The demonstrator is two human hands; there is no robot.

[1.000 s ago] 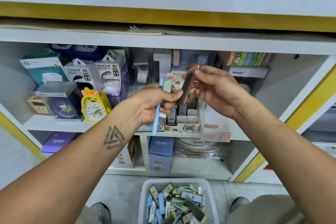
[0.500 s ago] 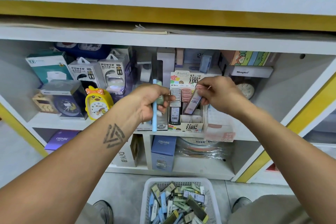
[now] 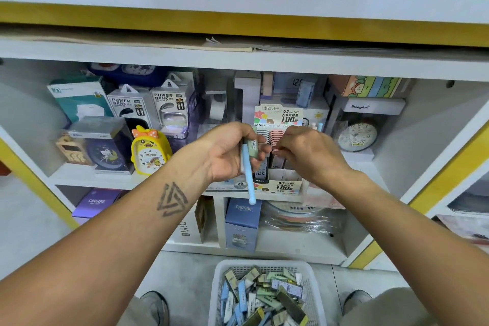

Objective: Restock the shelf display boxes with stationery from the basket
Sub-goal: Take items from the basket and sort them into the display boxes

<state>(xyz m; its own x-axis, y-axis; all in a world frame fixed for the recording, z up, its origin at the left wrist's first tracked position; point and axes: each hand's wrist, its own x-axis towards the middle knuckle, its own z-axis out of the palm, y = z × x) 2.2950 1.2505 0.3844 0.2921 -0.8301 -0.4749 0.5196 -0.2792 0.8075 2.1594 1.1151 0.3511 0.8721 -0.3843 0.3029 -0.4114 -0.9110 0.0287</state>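
The lead-refill display box stands at the shelf's front edge, with rows of cases upright in it. My right hand reaches into it from the right, fingertips pinching the top of a dark lead case that sits down in a slot. Just left of the box, my left hand grips a light blue pen and a pale green lead case. The pen hangs down past the shelf edge. On the floor below stands the white basket, filled with several loose lead cases.
A yellow chick clock and power bank boxes stand left of the display box, and a round clock to its right. A blue carton is on the lower shelf. My shoes flank the basket.
My right hand brought the dark case down from in front of the shelf and into the display box. My left hand stayed put with the pen and green case.
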